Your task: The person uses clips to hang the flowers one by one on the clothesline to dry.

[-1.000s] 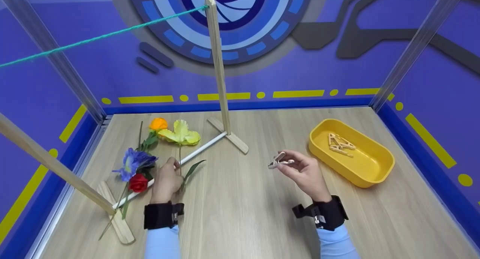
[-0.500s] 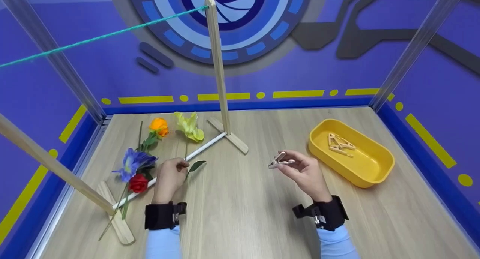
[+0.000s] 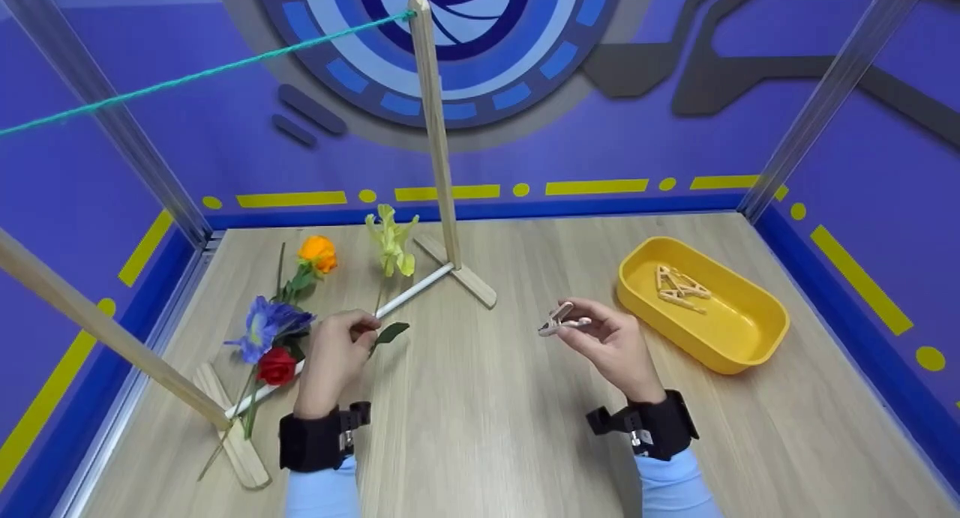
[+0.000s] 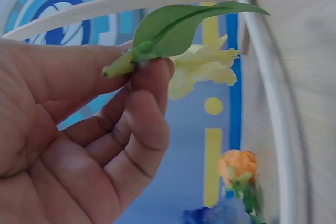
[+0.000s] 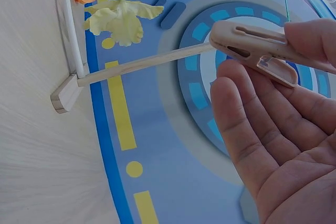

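My left hand (image 3: 337, 357) pinches the stem of a yellow flower (image 3: 391, 241) between thumb and fingers, with the bloom standing up beyond the fingertips. A green leaf (image 4: 173, 27) juts from the stem near its cut end in the left wrist view. In my right hand (image 3: 611, 345) a light clothespin (image 5: 257, 51) is pinched between thumb and fingers, off to the right of the flower. Left of my left hand lie a red rose (image 3: 277, 366), a blue-purple flower (image 3: 262, 327) and an orange rose (image 3: 318, 253); their stems partly overlap.
A wooden stand has two posts (image 3: 436, 128) joined low by a white rod (image 3: 416, 289) and high by a green string (image 3: 225, 70). At the right, a yellow tub (image 3: 739, 338) holds several clothespins (image 3: 681, 287). Blue walls (image 3: 570, 151) surround the table.
The yellow flower has turned in my left hand, its bloom moving right and away and now seen more from the side. My right hand with the clothespin has stayed nearly still.
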A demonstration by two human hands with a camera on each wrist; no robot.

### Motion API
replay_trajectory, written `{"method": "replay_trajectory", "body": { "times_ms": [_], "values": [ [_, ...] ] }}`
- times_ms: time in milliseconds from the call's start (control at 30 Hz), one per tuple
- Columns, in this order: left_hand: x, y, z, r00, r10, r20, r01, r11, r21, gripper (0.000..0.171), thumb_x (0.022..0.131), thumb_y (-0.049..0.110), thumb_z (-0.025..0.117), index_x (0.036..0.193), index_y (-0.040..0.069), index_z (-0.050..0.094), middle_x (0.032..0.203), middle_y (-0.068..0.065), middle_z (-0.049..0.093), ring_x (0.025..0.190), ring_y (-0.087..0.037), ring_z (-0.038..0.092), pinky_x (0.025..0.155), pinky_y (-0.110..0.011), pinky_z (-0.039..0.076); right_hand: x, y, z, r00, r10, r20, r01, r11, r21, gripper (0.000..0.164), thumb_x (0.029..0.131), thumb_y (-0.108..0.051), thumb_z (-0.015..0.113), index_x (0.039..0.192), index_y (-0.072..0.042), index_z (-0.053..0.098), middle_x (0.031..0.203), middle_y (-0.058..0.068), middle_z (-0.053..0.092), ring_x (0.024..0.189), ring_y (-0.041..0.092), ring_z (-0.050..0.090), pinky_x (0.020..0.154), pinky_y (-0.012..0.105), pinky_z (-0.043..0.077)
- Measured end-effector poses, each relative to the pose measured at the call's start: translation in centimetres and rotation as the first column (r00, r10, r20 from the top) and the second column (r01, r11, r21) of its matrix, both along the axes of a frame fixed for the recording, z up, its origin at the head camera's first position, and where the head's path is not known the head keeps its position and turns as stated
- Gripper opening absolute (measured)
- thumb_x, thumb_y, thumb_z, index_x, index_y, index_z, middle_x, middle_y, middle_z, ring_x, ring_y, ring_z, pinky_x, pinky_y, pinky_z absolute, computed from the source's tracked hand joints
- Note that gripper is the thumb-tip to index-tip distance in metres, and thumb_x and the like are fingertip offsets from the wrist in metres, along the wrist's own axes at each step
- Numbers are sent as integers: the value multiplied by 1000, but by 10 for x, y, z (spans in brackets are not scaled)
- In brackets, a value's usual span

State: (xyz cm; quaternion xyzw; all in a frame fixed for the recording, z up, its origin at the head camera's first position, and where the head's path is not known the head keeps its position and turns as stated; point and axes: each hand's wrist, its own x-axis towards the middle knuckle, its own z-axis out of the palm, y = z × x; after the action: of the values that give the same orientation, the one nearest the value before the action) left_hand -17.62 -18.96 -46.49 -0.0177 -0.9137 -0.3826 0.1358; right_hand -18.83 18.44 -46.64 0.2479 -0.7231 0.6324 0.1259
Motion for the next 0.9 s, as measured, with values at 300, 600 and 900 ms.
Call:
{"method": "replay_trajectory", "body": {
  "times_ms": [300, 600, 900],
  "values": [
    [11, 9, 18, 1000, -25, -16, 26, 998, 55, 14, 91, -3, 72, 100, 5, 80, 90, -8, 76, 76, -20, 67, 69, -31, 52, 1, 0, 1, 1000, -5, 25, 5, 1000, 7, 34, 86, 17, 71, 118, 20, 64, 102, 26, 73, 91, 10, 73, 78, 23, 59],
    [22, 19, 30, 997, -66, -29, 67, 995, 68, 11, 93, 2, 74, 102, 5, 79, 90, -5, 74, 78, -19, 67, 77, -38, 55, 0, 0, 1, 1000, -1, 14, 1, 1000, -2, 34, 85, 18, 71, 118, 18, 65, 101, 25, 73, 92, 10, 74, 79, 24, 59],
    [30, 33, 35, 983, -157, -95, 164, 983, 79, 9, 93, 3, 75, 100, 5, 78, 89, -2, 72, 78, -18, 66, 76, -36, 56, 1, 0, 1, 1000, 2, 23, -2, 1000, -12, 33, 85, 18, 71, 118, 16, 66, 101, 24, 73, 92, 11, 73, 79, 24, 59]
  ]
}}
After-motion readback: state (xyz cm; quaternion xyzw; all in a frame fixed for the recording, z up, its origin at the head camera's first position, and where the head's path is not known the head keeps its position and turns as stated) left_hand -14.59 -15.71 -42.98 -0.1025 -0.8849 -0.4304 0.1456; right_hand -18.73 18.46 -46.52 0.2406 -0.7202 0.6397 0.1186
